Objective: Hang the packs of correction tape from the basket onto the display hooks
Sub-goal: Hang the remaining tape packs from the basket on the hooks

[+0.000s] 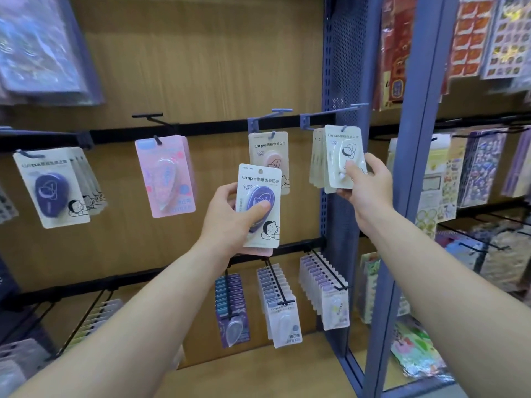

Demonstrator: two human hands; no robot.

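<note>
My left hand [230, 222] grips a small stack of correction tape packs; the front one [260, 202] is white with a purple tape, and a pink pack edge shows behind it. My right hand [369, 182] pinches a white pack [343, 150] whose hole sits on the rightmost blue hook [334, 113], in front of several like packs. A pink-tape pack [270, 150] hangs alone on the middle blue hook [270, 114]. Further left hang pink packs [165, 176] and purple-tape packs [53, 188]. The basket is not in view.
A blue perforated upright [344, 67] stands right of the hooks. Sticker sheets [482, 168] fill the bay beyond it. Lower hooks carry rows of tape packs [281, 305]. The back wall is a wooden panel [201, 58] crossed by black rails.
</note>
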